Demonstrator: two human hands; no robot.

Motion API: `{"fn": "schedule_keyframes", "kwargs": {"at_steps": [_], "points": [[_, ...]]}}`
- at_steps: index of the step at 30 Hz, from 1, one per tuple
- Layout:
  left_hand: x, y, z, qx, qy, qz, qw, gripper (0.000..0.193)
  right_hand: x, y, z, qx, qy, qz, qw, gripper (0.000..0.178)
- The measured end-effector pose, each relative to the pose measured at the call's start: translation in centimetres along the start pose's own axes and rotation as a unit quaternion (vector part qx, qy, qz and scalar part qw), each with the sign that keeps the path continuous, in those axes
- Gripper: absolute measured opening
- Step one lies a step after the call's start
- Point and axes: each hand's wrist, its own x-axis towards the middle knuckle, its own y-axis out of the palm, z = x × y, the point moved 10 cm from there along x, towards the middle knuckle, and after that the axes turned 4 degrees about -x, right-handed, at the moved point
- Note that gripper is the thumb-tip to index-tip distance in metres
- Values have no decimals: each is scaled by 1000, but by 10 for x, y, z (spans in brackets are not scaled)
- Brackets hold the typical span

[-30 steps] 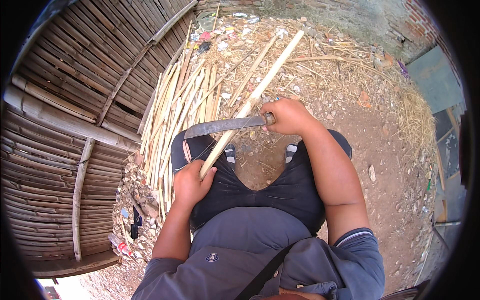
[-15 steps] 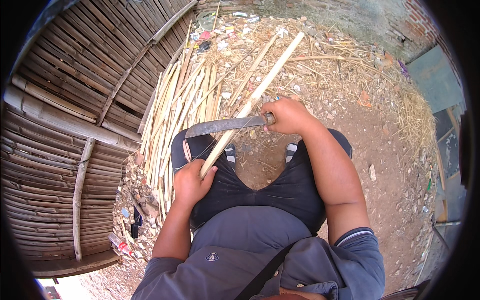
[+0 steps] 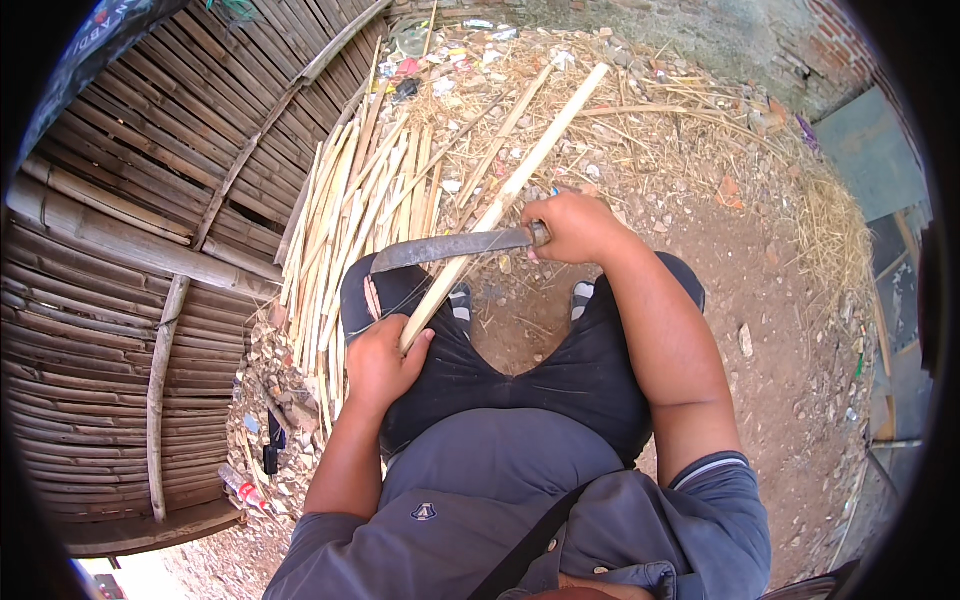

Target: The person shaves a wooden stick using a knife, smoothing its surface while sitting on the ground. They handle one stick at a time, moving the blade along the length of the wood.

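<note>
My left hand [image 3: 385, 362] is closed round the near end of a long pale bamboo strip [image 3: 540, 155], just over my left thigh. From there the strip slants away to the far right. In my right hand [image 3: 578, 228] is the handle of a machete [image 3: 450, 247], gripped above the gap between my knees. Its broad, dark blade points left and lies across the strip, with the tip above my left knee. Thin fibres show near the blade and my left hand. The palm side of my left hand is hidden.
Many split bamboo strips [image 3: 345, 220] lie in a heap to the left, beside a bamboo-slat wall [image 3: 130, 240]. Dry straw [image 3: 830, 220] and litter cover the ground ahead. A plastic bottle [image 3: 240, 487] lies at the lower left. A brick wall [image 3: 700, 35] stands at the back.
My right hand and the machete have shifted very slightly up, away from me. My left hand and the bamboo strip keep almost the same place.
</note>
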Motion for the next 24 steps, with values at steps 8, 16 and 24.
{"fn": "schedule_keyframes", "kwargs": {"at_steps": [8, 16, 24], "points": [[0, -1, -2, 2, 9, -7, 1000, 31, 0, 0, -1, -10, -11, -26, 1000, 38], [0, 1, -2, 12, 10, -4, 1000, 31, 3, 5, -4, -7, -19, -32, 999, 39], [0, 6, 2, 25, 12, -6, 1000, 31, 3, 13, -7, -10, -11, 10, 1000, 49]]}}
